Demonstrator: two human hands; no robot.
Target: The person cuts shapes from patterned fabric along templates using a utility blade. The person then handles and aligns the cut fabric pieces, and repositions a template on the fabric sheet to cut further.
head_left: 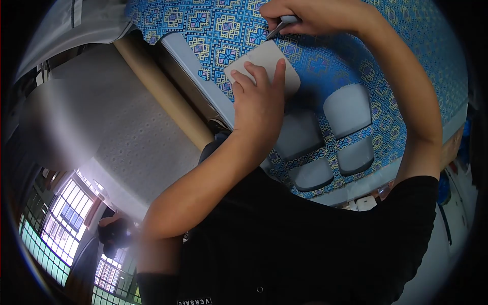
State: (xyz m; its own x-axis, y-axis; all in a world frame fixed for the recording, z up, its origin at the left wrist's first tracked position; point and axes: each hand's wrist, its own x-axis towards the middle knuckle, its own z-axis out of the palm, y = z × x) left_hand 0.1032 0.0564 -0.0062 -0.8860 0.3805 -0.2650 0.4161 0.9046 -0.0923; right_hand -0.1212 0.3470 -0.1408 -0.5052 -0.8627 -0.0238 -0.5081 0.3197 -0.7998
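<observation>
A pale, flat piece with rounded corners lies on the blue patterned cloth. My left hand rests on it, fingers spread and pressing down. Just beyond its top edge, my right hand grips a slim grey and dark tool, its tip pointing down at the cloth near the piece's corner. What the tool's tip is like cannot be made out.
Several grey-blue pieces lie nearer my body, among them a large one and a smaller one. A long grey strip and a brown roll run along the left. At the lower left another person is partly visible.
</observation>
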